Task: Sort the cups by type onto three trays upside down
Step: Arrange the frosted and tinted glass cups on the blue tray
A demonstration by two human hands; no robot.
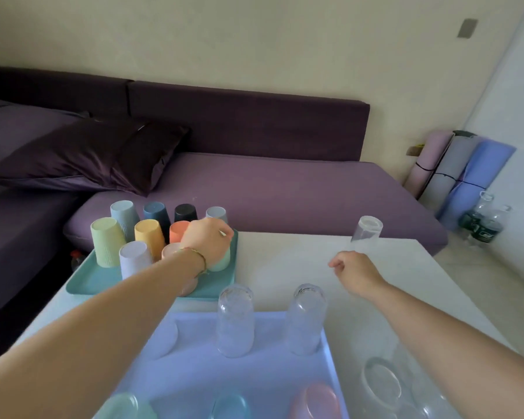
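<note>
Because the left hand (208, 241) is wrapped over the top of a pale green plastic cup (221, 261) at the right edge of the crowded teal tray (82, 281), the main risk, as I judge it, is a knock: the orange cup (177, 231), the pink cup (171, 251) and the grey cup (217, 213) stand upside down just beside it, and a wrist swinging sideways could topple them or push the green one over the tray's low rim. The right hand (356, 272) hangs loosely curled over the bare white table (285, 261), gripping nothing, near a lone inverted clear glass (366, 234) at the far right. That glass sits near the table's far edge, so a careless reach could send it off. Nearer, two tall clear glasses (236, 320) stand inverted at the far edge of the lilac tray (194, 373); both forearms pass close, and a brushed elbow could tip them.
</note>
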